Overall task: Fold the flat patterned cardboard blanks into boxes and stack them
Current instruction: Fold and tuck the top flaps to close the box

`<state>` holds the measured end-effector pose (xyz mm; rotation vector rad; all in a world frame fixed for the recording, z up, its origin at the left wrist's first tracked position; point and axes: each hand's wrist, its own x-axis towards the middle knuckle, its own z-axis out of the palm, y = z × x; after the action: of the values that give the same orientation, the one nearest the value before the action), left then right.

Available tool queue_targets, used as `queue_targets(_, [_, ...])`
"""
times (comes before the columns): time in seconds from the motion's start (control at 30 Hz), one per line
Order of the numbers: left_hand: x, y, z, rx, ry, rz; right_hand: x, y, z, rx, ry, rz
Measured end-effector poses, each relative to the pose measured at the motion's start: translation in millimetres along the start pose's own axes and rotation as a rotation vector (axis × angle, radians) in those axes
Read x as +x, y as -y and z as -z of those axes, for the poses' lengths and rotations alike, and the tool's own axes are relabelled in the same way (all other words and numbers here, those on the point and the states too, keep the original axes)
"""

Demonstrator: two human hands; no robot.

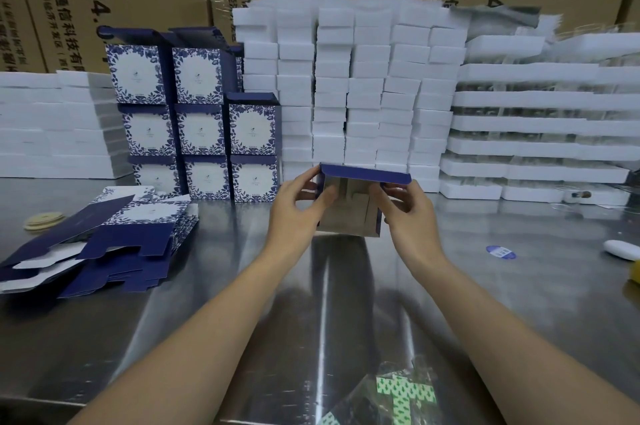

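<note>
Far left, on your shiny steel worktop [346, 303]: a loose pile of flat navy-and-white floral cardboard blanks [104, 244]. Behind it: a stack of folded blue-floral cardboard boxes [201, 119], three tiers high. Centre: one half-formed navy cardboard box [349, 206], open side facing you. Your left hand [301, 203] grips its left wall and your right hand [405, 210] pinches its right wall.

Stacked boxes [201, 133]: 8 vis.; held box [346, 216]: 1; blank pile [114, 244]: 1
</note>
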<state>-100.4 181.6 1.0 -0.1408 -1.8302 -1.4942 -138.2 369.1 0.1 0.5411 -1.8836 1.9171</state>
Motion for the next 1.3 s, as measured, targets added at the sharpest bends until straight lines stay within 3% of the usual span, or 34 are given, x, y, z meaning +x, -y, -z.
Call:
queue_targets(0.17, [2, -4, 6, -0.083, -0.015, 0.045, 1, 4, 6, -0.037, -0.041, 0.072])
queue_targets(0.33, [9, -6, 14, -0.205, -0.085, 0.163, 10, 4, 15, -0.001, -0.099, -0.015])
queue_targets(0.47, [18, -5, 22, -0.435, -0.187, 0.453, 17, 9, 21, 0.198, -0.151, -0.258])
queue_targets(0.57, [20, -5, 25, -0.662, -0.160, 0.720, 20, 9, 23, 0.436, -0.093, -0.497])
queue_targets(0.67, [21, -2, 25, -0.689, -0.136, 0.766, 21, 5, 22, 0.480, -0.068, -0.523])
queue_targets(0.73, [21, -3, 26, -0.683, -0.147, 0.728, 19, 7, 21, 0.403, -0.121, -0.435])
queue_targets(0.8, [22, -3, 27, -0.647, -0.159, 0.675, 17, 10, 21, 0.161, -0.230, -0.236])
queue_targets(0.93, [20, -4, 24, -0.590, -0.156, 0.625, 4, 20, 14, -0.470, -0.355, 0.445])
queue_targets(1.0, [18, -6, 21, -0.587, -0.150, 0.615, -4, 28, 8, -0.660, -0.334, 0.762])
queue_targets(1.07, [16, -6, 19, -0.563, -0.152, 0.594, -13, 36, -2, -0.724, -0.250, 0.940])
queue_targets(1.17, [14, -7, 18, -0.534, -0.076, 0.545, -27, 39, -19, -0.716, 0.016, 0.927])
queue_targets(1.3, [10, -11, 16, -0.472, 0.034, 0.472, -34, 34, -26, -0.745, 0.222, 0.582])
